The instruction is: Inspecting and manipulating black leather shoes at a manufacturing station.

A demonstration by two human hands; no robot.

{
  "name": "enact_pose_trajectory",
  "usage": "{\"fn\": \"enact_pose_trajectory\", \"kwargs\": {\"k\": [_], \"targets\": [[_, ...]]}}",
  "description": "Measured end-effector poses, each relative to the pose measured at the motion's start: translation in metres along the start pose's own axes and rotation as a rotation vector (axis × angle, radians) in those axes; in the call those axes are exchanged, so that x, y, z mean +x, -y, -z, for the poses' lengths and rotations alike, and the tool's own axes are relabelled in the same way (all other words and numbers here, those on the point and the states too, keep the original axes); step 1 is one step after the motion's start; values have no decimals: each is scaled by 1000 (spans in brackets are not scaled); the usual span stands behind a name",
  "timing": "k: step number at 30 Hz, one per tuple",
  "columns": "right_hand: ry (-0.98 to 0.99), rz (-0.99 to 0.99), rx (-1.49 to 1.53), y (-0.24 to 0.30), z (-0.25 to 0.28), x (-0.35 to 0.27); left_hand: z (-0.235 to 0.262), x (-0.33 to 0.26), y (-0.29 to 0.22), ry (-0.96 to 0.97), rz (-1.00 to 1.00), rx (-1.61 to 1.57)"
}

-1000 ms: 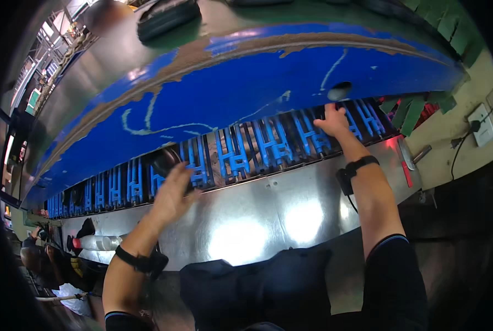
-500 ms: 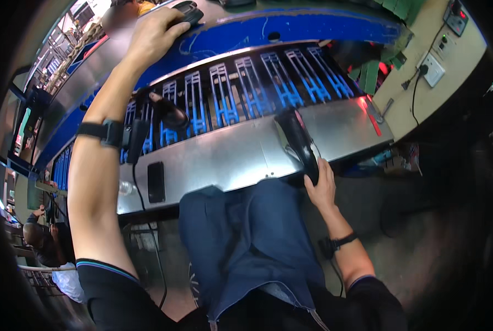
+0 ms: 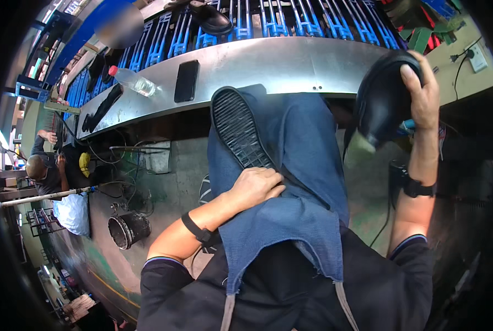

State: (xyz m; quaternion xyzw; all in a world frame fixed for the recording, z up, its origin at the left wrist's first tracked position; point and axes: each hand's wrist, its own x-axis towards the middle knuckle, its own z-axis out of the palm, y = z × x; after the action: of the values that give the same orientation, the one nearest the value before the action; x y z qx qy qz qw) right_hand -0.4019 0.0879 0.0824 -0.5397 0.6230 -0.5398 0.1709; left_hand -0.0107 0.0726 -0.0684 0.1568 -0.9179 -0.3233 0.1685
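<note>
My left hand point(image 3: 255, 189) is closed around the near end of a black shoe sole point(image 3: 238, 124). The sole lies over my apron-covered lap, its ribbed tread facing up. Off to the right, my right hand point(image 3: 423, 102) grips a black leather shoe point(image 3: 383, 91) by its upper end, thumb against the side. A pale patch shows at the shoe's lower end, which is blurred. Shoe and sole are well apart.
A metal bench edge point(image 3: 279, 63) runs ahead of me, holding a dark phone point(image 3: 187, 81) and a clear bottle point(image 3: 136, 83). Behind it is a blue slatted conveyor point(image 3: 307, 22) carrying another black shoe point(image 3: 210, 19). A co-worker point(image 3: 39, 165) sits far left, beyond a bucket point(image 3: 128, 229).
My left hand has come down from the upper shelf to my lap with the sole. My right hand has lifted the shoe off the bench to the right. The view has shifted.
</note>
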Motion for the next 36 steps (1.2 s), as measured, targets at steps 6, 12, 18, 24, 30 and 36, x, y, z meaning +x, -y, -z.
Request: {"fn": "enact_pose_trajectory", "kwargs": {"k": [6,12,18,24,30,36], "targets": [[130,-344,656,-47,-93,-77,76,28,69,-757,118,349],[306,-478,1290,-45,-121,-119,93,54,166,-508,607,-616],[231,-992,1312,-97,-132,-177,136,34,78,-324,341,-1471],[297,-1015,1497,-83,-141,-150,136,21,47,-440,331,-1647],[292,-974,1630,-64,-136,-127,134,23,20,-454,254,-1399],[982,-612,990,-2,-133,-93,129,60,-13,-398,211,-1202]]}}
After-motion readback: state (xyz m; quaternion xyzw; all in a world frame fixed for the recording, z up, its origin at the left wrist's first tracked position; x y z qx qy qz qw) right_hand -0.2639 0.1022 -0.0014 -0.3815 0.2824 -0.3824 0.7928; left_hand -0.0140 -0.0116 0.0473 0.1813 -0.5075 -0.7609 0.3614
